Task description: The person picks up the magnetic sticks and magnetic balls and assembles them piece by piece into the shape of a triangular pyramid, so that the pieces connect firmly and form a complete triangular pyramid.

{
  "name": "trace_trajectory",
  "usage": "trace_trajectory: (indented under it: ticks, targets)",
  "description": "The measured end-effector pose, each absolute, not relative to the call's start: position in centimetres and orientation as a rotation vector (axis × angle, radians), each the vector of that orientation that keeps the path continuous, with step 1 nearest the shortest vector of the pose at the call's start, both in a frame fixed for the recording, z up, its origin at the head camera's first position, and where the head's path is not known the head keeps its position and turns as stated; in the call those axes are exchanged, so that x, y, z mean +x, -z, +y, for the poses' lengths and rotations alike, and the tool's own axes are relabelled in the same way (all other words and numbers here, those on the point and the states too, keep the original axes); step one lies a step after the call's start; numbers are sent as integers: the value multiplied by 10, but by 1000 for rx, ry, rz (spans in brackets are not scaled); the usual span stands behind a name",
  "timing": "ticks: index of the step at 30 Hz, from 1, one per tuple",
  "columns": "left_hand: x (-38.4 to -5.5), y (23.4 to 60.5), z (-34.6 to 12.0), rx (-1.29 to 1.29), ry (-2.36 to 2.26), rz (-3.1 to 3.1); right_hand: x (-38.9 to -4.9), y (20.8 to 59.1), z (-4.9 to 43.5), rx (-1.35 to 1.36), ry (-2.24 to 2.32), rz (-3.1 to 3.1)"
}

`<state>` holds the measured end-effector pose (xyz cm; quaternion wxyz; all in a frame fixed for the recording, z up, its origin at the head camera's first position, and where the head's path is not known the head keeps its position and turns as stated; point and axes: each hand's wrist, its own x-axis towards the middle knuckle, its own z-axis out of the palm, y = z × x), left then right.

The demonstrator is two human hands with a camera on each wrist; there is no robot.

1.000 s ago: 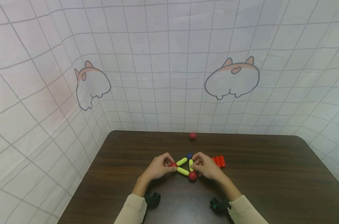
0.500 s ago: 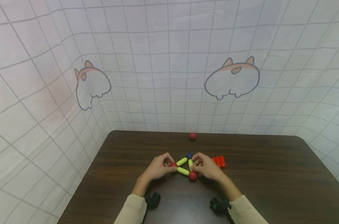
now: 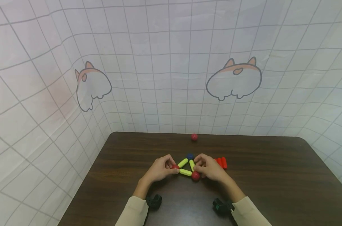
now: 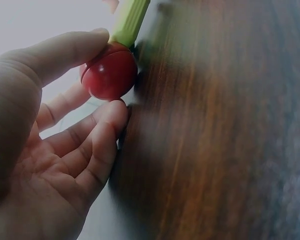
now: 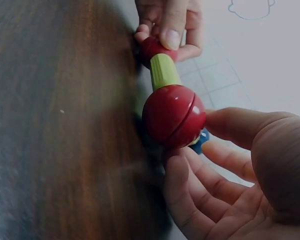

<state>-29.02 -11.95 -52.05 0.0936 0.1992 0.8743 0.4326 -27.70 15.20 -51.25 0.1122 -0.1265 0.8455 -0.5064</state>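
A triangle of yellow-green rods (image 3: 185, 172) joined by balls lies on the dark table. Its left corner is a red ball (image 4: 110, 72), pinched between the thumb and fingers of my left hand (image 3: 159, 169). The near right corner is another red ball (image 5: 174, 114). My right hand (image 3: 208, 168) holds that ball, thumb on one side and fingers curled on the other; in the head view the thumb also lies by the end of the right-hand rod (image 3: 192, 165). A blue ball (image 3: 190, 156) forms the far corner, mostly hidden in the right wrist view.
Several red rods (image 3: 221, 163) lie side by side just right of my right hand, partly hidden by it. A loose red ball (image 3: 194, 137) sits near the far edge of the table (image 3: 272, 175). A white gridded curtain (image 3: 159, 78) hangs behind and around it.
The triangle has turned slightly: the blue ball moved a little left, and the near red ball shifted slightly right and away from me. Both hands stay almost in place.
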Motion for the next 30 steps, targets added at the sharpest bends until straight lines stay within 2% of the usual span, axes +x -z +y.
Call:
trace_trajectory:
  ticks: [10, 30]
  targets:
    - [-289, 519, -117, 588, -1296, 2618, -276, 500, 161, -412, 1417, 2446]
    - [-291, 521, -122, 619, -1258, 2603, -278, 500, 170, -451, 1347, 2493]
